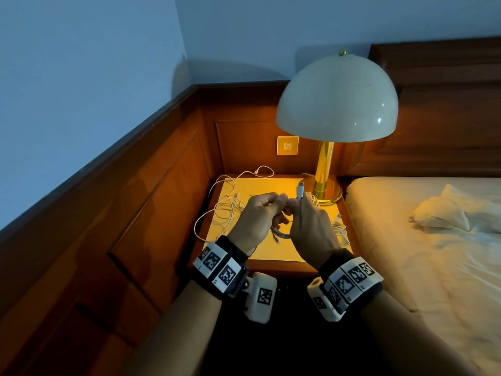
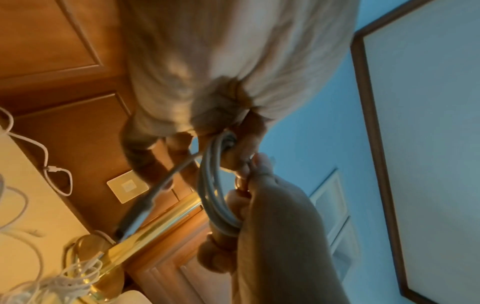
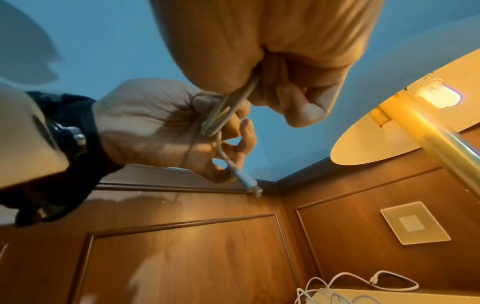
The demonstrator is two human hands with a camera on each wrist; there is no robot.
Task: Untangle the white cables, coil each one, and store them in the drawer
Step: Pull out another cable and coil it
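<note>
Nearest, above the front of the yellow-topped wooden nightstand (image 1: pixel 273 251), the left hand (image 1: pixel 253 217) curls round a small coil of white cable (image 2: pixel 215 191), keeping the loops from springing apart. The right hand (image 1: pixel 311 223) pinches the same cable's free end, its white plug (image 1: pixel 300 189) standing above the knuckles, probably to wrap the tail round the bundle. Beyond, loose white cables (image 1: pixel 230 204) sprawl over the left side of the top, one loop trailing off the edge. A tangled white bundle (image 1: pixel 314 199) lies against the brass lamp base (image 1: pixel 326 192). No drawer shows.
</note>
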